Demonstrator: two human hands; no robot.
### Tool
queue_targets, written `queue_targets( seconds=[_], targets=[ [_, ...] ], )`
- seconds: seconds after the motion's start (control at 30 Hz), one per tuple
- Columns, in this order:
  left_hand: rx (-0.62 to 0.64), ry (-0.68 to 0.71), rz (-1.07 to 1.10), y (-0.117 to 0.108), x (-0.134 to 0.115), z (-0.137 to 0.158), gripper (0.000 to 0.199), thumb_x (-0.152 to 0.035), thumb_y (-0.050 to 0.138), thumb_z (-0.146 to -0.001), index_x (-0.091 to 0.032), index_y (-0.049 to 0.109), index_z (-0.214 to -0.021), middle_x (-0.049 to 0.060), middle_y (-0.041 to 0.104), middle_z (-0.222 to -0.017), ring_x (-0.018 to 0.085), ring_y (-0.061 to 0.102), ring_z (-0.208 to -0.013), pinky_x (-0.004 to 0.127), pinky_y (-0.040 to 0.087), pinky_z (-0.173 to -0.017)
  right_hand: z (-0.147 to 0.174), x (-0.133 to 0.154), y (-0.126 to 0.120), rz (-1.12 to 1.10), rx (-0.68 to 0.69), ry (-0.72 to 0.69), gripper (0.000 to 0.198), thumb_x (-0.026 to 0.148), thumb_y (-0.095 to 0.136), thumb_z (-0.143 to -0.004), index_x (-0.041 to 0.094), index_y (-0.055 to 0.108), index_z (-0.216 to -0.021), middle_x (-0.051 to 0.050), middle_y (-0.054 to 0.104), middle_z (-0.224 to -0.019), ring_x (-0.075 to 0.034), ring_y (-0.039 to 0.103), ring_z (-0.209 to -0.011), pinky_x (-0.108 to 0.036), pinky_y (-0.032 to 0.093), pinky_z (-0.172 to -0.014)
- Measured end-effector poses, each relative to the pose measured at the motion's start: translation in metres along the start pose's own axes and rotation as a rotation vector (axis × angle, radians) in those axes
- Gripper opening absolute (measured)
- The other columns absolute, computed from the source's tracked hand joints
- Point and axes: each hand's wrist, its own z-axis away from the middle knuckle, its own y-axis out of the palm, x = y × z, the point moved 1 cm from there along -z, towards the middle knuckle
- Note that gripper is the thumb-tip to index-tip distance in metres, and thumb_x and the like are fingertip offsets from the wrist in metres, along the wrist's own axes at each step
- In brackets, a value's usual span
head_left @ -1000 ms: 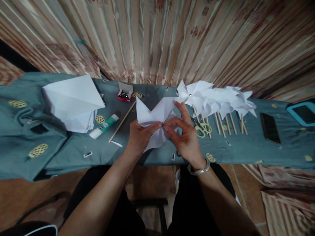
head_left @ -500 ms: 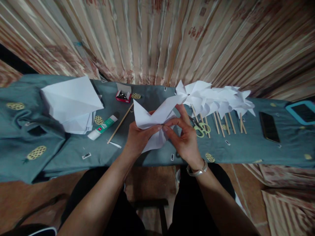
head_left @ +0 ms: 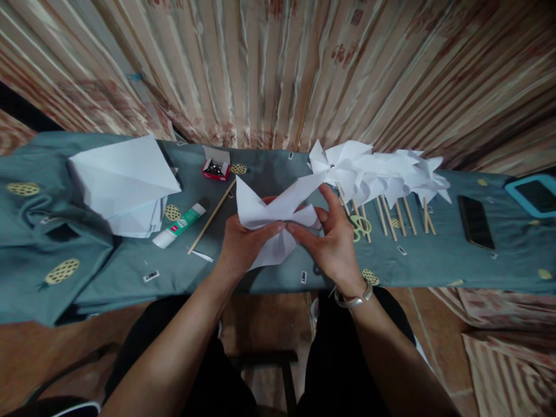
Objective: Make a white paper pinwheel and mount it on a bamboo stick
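A white paper pinwheel [head_left: 278, 246] is held above the cloth in front of me, its blades curled toward the centre. My left hand [head_left: 243, 240] grips it from the left, thumb pressed near the middle and fingers hidden behind the paper. From the other side my right hand [head_left: 332, 240] holds it too, with the thumb close to the left thumb and the fingers behind a blade. Left of it lies a wooden stick [head_left: 212, 215]. Beyond that stick stands a small open red box [head_left: 216, 169] with shiny metal pins.
At left are stacked white paper sheets [head_left: 125, 179] and a glue stick [head_left: 179, 226]. On the right, several finished pinwheels [head_left: 382, 174] on sticks lie in a row, with green-handled scissors [head_left: 361, 227] beside them. Farther right are a black phone [head_left: 475, 222] and a blue-framed device [head_left: 532, 196].
My right hand has shifted from pinching at the pinwheel's centre to wrapping around its right side, its fingers now behind a blade. The left hand keeps its hold.
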Motion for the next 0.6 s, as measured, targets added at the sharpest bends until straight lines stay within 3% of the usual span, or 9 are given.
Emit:
queue_targets(
  seconds=[0.07,0.17,0.33,0.47,0.6],
  targets=[
    [0.000,0.004,-0.015,-0.0006,0.0009,0.0003,0.049,-0.021,0.088,-0.057,-0.013,0.075,-0.103,0.004,0.079,-0.091,0.019,0.072,-0.080,0.030,0.058,-0.079,-0.0006,0.0020,-0.0018,-0.010,0.007,0.047,0.093,0.037,0.085,-0.070,0.027,0.035,-0.149,-0.001,0.074,-0.091,-0.022,0.072,-0.079,-0.039,0.063,-0.072],
    [0.006,0.000,-0.030,-0.0010,0.0012,0.0012,0.049,-0.021,0.088,-0.057,-0.013,0.074,-0.103,0.004,0.079,-0.090,0.020,0.073,-0.079,0.031,0.058,-0.077,-0.0014,0.0036,-0.0034,-0.021,0.043,0.074,0.090,0.034,0.084,-0.070,0.028,0.038,-0.147,0.001,0.072,-0.087,-0.019,0.070,-0.074,-0.034,0.061,-0.063],
    [0.008,-0.008,-0.043,-0.0009,0.0004,0.0027,0.049,-0.021,0.088,-0.057,-0.013,0.074,-0.103,0.004,0.080,-0.090,0.019,0.073,-0.079,0.031,0.059,-0.079,-0.0021,0.0049,-0.0029,-0.073,0.097,0.079,0.075,0.032,0.083,-0.071,0.027,0.047,-0.137,0.000,0.073,-0.092,-0.019,0.070,-0.078,-0.031,0.062,-0.062],
    [0.014,0.009,-0.060,-0.0013,0.0023,0.0025,0.036,-0.024,0.088,-0.058,-0.014,0.076,-0.091,0.005,0.080,-0.090,0.021,0.074,-0.082,0.032,0.059,-0.081,-0.0026,0.0059,-0.0025,-0.054,0.106,0.046,0.055,0.029,0.082,-0.072,0.027,0.056,-0.120,0.001,0.073,-0.088,-0.018,0.070,-0.077,-0.029,0.060,-0.060],
    [0.019,0.037,-0.093,-0.0027,0.0050,0.0010,0.032,-0.027,0.088,-0.059,-0.013,0.075,-0.084,0.005,0.079,-0.090,0.022,0.074,-0.083,0.034,0.059,-0.081,-0.0033,0.0052,-0.0029,-0.043,0.108,0.038,0.059,0.029,0.082,-0.073,0.027,0.054,-0.124,0.000,0.074,-0.090,-0.019,0.070,-0.074,-0.032,0.060,-0.060]
  ],
)
